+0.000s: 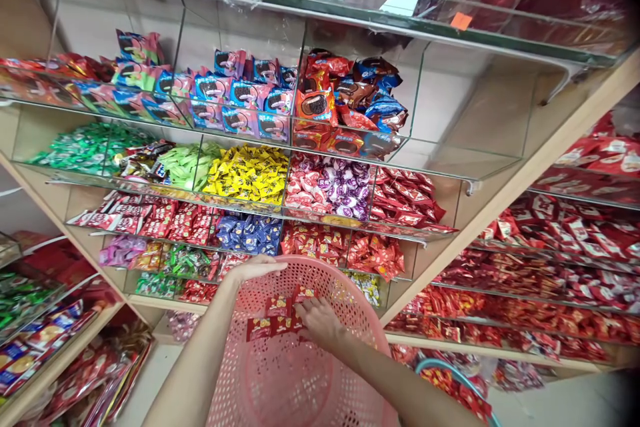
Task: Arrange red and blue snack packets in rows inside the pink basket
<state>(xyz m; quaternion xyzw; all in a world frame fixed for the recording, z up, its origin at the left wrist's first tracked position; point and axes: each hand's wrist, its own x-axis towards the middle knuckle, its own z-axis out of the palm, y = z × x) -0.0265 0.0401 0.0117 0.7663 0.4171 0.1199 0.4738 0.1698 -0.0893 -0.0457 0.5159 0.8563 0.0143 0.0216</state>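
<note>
The small red packets lie inside the pink basket, against its far wall, immediately left of the right hand; that hand's grip is at their right end, with the fingertips touching or just over the nearest ones. The fingers are slightly spread, palm down, and whether they pinch a packet I cannot tell. The group slants from near left to far right, so its long axis runs across the right forearm's line rather than along it. The left hand has its grip closed over the basket's far-left rim, beyond the packets and a little to their left. Of the two, the right is nearer to them. Past the left grip, blue packets sit on the glass shelves, with yellow packets one level higher.
</note>
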